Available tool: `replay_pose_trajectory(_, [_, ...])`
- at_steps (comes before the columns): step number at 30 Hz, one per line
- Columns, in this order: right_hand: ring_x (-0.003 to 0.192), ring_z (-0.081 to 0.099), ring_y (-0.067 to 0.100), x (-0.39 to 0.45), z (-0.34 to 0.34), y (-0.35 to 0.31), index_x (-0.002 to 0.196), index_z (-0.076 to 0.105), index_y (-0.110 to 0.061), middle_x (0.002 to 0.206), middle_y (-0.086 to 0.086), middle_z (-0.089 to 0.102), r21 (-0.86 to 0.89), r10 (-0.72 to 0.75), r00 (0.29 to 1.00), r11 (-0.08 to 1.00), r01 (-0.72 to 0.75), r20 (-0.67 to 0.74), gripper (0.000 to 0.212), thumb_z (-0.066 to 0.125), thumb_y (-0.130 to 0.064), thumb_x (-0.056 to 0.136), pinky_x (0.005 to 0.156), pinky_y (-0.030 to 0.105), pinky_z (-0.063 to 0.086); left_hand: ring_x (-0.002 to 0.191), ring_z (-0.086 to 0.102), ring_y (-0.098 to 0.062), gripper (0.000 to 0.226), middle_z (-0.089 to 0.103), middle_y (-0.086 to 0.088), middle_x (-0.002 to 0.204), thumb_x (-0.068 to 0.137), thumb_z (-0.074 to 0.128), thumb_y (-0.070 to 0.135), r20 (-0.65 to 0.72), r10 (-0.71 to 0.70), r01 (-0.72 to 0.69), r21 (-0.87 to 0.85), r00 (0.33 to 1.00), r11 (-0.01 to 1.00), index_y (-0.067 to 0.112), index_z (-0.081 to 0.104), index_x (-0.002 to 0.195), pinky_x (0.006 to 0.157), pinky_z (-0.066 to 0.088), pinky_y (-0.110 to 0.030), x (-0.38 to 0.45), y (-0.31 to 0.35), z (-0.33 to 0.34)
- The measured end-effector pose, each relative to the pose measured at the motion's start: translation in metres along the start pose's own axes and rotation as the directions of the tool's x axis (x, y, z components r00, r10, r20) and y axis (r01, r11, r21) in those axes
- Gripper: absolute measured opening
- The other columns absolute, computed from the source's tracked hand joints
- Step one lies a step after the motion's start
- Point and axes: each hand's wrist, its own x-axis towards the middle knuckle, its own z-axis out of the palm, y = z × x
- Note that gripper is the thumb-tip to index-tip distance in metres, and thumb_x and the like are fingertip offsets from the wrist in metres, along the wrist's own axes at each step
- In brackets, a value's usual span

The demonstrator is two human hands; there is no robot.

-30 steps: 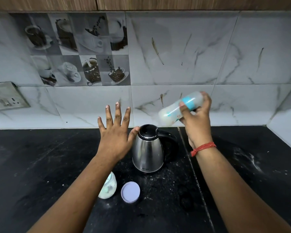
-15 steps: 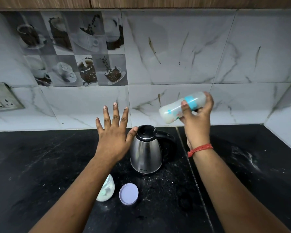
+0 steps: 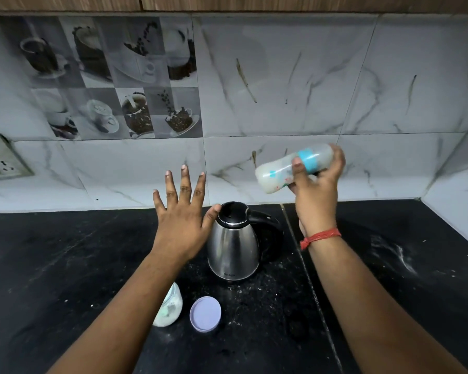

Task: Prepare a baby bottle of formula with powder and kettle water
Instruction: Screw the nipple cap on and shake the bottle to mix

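Baby bottle [image 3: 289, 171] is held in the air by the right hand [image 3: 318, 190], above and to the right of the kettle [image 3: 233, 244]. The bottle is tipped close to horizontal, base end to the left and lower, cap end to the right, where it is covered by the curled fingers. Thumb is laid across the front beside the blue band [image 3: 307, 158]. Milky white liquid is seen inside the clear body; small coloured prints are noted on its side. A red thread band [image 3: 319, 237] is worn at the right wrist.

Left hand [image 3: 181, 225] is held flat with fingers spread and straight, nothing gripped, palm turned down, above the black countertop [image 3: 52, 265]. Its thumb tip lies at the edge of the kettle lid; contact cannot be confirmed.

Kettle is stood upright on the countertop, steel body, black lid closed, black handle to the right.

Nearer the camera, a powder jar [image 3: 170, 309] with white contents is stood partly hidden by the left forearm. A lilac lid [image 3: 205, 313] is laid flat just beside it, to its right.

White specks are scattered over the countertop around the kettle base. A switch plate [image 3: 0, 160] is fixed on the marbled wall tiles at far left
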Motion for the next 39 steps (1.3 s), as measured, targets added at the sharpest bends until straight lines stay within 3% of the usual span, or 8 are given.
replay_pose_trajectory(4, [0.100, 0.070, 0.022, -0.004, 0.003, 0.003, 0.139, 0.038, -0.048, 0.114, 0.001, 0.065, -0.264, 0.071, 0.951, 0.964, 0.012, 0.301, 0.069, 0.078, -0.028, 0.086, 0.087, 0.054, 0.060, 0.153, -0.031, -0.032, 0.086, -0.029, -0.004, 0.168, 0.088, -0.014, 0.079, 0.001, 0.018, -0.018, 0.016, 1.000, 1.000, 0.035, -0.014, 0.162, 0.124, -0.006, -0.066, -0.002, -0.001, 0.000])
replay_pose_trajectory(8, [0.101, 0.071, 0.017, -0.001, -0.001, 0.003, 0.142, 0.033, -0.042, 0.118, -0.002, 0.063, -0.041, 0.007, 1.000, 0.999, -0.006, 0.023, 0.068, 0.074, -0.030, 0.090, 0.086, 0.054, 0.061, 0.153, -0.032, -0.032, 0.086, -0.029, -0.003, 0.168, 0.088, -0.013, 0.079, 0.004, 0.003, -0.003, 0.001, 1.000, 1.000, 0.035, -0.013, 0.162, 0.124, -0.007, -0.065, -0.001, -0.002, 0.000])
replay_pose_trajectory(12, [0.103, 0.069, 0.025, -0.003, 0.005, 0.000, 0.132, 0.043, -0.053, 0.116, 0.003, 0.064, -0.244, 0.070, 0.940, 0.970, 0.015, 0.335, 0.065, 0.079, -0.026, 0.086, 0.087, 0.053, 0.060, 0.153, -0.031, -0.032, 0.087, -0.028, -0.004, 0.169, 0.088, -0.013, 0.079, 0.006, 0.016, -0.016, 0.006, 1.000, 1.000, 0.035, -0.012, 0.162, 0.123, -0.006, -0.066, -0.003, -0.003, 0.000])
replay_pose_trajectory(16, [0.104, 0.071, 0.018, 0.001, 0.002, -0.004, 0.141, 0.033, -0.039, 0.127, 0.009, 0.059, 0.058, 0.021, 0.995, 0.998, -0.027, 0.095, 0.064, 0.072, -0.020, 0.093, 0.080, 0.044, 0.063, 0.153, -0.032, -0.032, 0.085, -0.030, -0.004, 0.168, 0.088, -0.013, 0.079, 0.010, 0.009, -0.009, -0.002, 1.000, 1.000, 0.035, -0.015, 0.161, 0.123, -0.007, -0.065, -0.003, -0.002, -0.001])
replay_pose_trajectory(19, [0.096, 0.067, 0.021, -0.002, 0.004, -0.004, 0.142, 0.038, -0.037, 0.113, 0.002, 0.060, -0.212, 0.124, 0.891, 0.977, -0.032, 0.437, 0.066, 0.073, -0.016, 0.092, 0.080, 0.040, 0.062, 0.153, -0.031, -0.032, 0.085, -0.029, -0.003, 0.168, 0.088, -0.013, 0.079, 0.009, 0.026, -0.026, 0.006, 1.000, 1.000, 0.035, -0.014, 0.161, 0.124, -0.007, -0.065, -0.004, -0.003, -0.001])
replay_pose_trajectory(23, [0.100, 0.070, 0.018, 0.005, 0.000, -0.001, 0.138, 0.033, -0.041, 0.119, 0.004, 0.060, -0.025, 0.026, 0.993, 0.999, -0.023, 0.115, 0.062, 0.069, -0.014, 0.095, 0.082, 0.046, 0.062, 0.153, -0.032, -0.031, 0.081, -0.030, -0.003, 0.168, 0.091, -0.008, 0.076, 0.009, 0.004, -0.004, 0.001, 1.000, 1.000, 0.036, -0.016, 0.161, 0.124, -0.007, -0.065, -0.003, -0.004, -0.001])
replay_pose_trajectory(27, [0.097, 0.066, 0.018, 0.003, 0.002, -0.005, 0.141, 0.035, -0.038, 0.110, -0.005, 0.059, -0.252, 0.106, 0.903, 0.968, 0.003, 0.417, 0.064, 0.070, -0.012, 0.094, 0.085, 0.042, 0.061, 0.153, -0.032, -0.031, 0.080, -0.030, -0.003, 0.168, 0.093, -0.003, 0.075, 0.011, 0.013, -0.013, 0.003, 1.000, 1.000, 0.035, -0.014, 0.161, 0.124, -0.007, -0.065, -0.005, -0.006, -0.001])
replay_pose_trajectory(39, [0.106, 0.068, 0.025, 0.009, -0.004, 0.000, 0.148, 0.026, -0.035, 0.121, 0.004, 0.059, -0.078, 0.120, 0.970, 0.991, -0.105, 0.210, 0.068, 0.067, -0.016, 0.096, 0.084, 0.045, 0.062, 0.153, -0.032, -0.031, 0.079, -0.030, -0.003, 0.168, 0.094, -0.001, 0.074, 0.020, 0.011, -0.011, 0.002, 1.000, 1.000, 0.035, -0.013, 0.162, 0.124, -0.007, -0.065, -0.003, -0.003, 0.005])
